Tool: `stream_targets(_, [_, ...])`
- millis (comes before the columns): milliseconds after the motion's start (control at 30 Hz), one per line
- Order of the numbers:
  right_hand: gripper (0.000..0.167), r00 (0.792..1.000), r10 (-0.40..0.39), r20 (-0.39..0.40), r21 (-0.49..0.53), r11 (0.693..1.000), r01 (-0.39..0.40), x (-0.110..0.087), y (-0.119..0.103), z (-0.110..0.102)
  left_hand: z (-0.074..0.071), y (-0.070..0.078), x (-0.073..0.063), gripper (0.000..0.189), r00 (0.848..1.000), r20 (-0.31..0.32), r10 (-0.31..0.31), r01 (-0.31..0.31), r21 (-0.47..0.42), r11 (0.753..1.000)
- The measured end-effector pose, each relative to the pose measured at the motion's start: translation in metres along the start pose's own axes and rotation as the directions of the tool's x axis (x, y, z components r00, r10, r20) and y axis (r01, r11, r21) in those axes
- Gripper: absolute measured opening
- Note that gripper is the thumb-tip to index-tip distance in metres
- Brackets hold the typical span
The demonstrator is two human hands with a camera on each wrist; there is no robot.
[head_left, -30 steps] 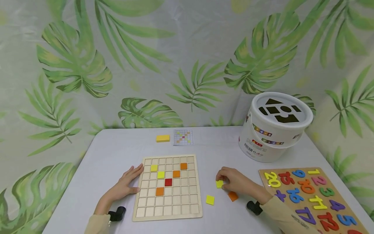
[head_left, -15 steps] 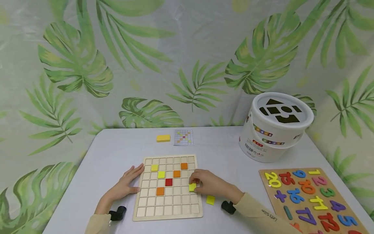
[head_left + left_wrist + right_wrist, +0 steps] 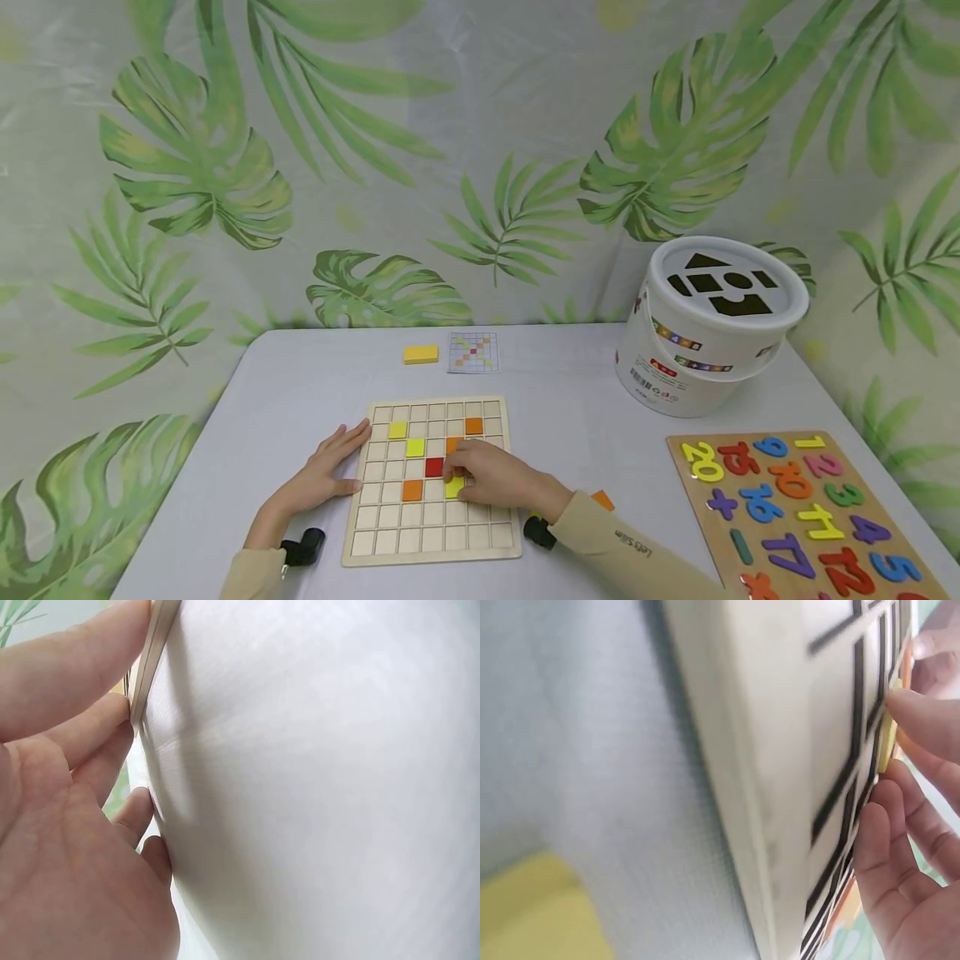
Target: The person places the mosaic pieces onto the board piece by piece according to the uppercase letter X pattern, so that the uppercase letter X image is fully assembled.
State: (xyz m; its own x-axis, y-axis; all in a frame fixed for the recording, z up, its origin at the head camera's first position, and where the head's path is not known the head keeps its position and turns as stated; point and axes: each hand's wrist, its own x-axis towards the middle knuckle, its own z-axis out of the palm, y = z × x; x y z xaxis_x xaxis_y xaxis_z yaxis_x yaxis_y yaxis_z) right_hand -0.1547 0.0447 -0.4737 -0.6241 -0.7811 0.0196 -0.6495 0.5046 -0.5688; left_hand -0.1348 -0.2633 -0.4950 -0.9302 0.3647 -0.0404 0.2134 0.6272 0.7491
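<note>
A wooden grid board [image 3: 382, 542] lies on the table, with yellow tiles [image 3: 416, 448], a red tile [image 3: 434, 467] and several orange tiles [image 3: 412, 491] in its squares. My right hand [image 3: 498, 475] is over the board's middle and pinches a yellow square tile [image 3: 453, 487] between thumb and fingers, just right of and below the red one. In the right wrist view that yellow tile [image 3: 887, 742] stands close against the grid. My left hand [image 3: 318, 475] rests on the table with extended fingers, touching the board's left edge; the left wrist view shows fingertips along the board's side [image 3: 154, 656].
A printed pattern card [image 3: 473, 352] and a yellow block [image 3: 421, 355] lie behind the board. At right are a white bucket [image 3: 686, 375] and a number puzzle board [image 3: 705, 508]. A loose orange tile [image 3: 602, 500] and a yellow tile [image 3: 544, 911] lie near my right wrist.
My right hand has carried the yellow tile leftward from the table at right, across the board's right edge, to the middle squares. My left hand stays at the board's edge.
</note>
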Motion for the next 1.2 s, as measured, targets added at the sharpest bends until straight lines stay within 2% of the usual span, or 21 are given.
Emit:
stream_targets(167, [0.019,1.0,0.007,0.01,0.025,1.0,-0.008,-0.003,0.0,-0.004,-0.001,0.002,0.0,0.079,1.0,-0.001,-0.005,0.005,-0.001,1.0])
stream_targets(300, [0.02,0.999,0.045,0.011,0.115,0.992,-0.046,-0.015,0.007,-0.016,0.0,0.002,0.001,0.079,1.0,-0.001,0.003,-0.003,-0.004,1.0])
stream_targets(433, [0.023,0.994,0.104,-0.017,0.209,0.973,-0.098,-0.04,0.021,-0.032,0.001,0.001,0.001,0.079,1.0,-0.001,0.003,-0.003,-0.003,1.0])
stream_targets(567, [0.024,0.988,0.152,-0.039,0.241,0.961,-0.138,-0.075,0.039,-0.047,0.001,0.001,0.001,0.079,1.0,0.003,-0.006,0.006,0.003,1.0])
stream_targets(733, [0.024,0.982,0.188,-0.031,0.237,0.955,-0.176,-0.118,0.06,-0.061,0.0,0.002,0.0,0.079,1.0,0.003,-0.009,0.009,0.001,1.0])
stream_targets(900, [0.024,0.973,0.23,0.025,0.229,0.946,-0.229,-0.148,0.074,-0.064,0.0,0.002,-0.001,0.079,1.0,0.0,-0.013,0.013,0.006,1.0])
stream_targets(1033, [0.028,0.971,0.232,0.052,0.217,0.947,-0.238,-0.16,0.079,-0.062,0.0,0.002,0.0,0.079,1.0,0.0,-0.015,0.015,0.01,1.0])
stream_targets(1200, [0.031,0.973,0.226,0.052,0.201,0.952,-0.232,-0.16,0.08,-0.061,0.0,0.003,0.0,0.08,1.0,-0.001,-0.012,0.012,0.011,1.0])
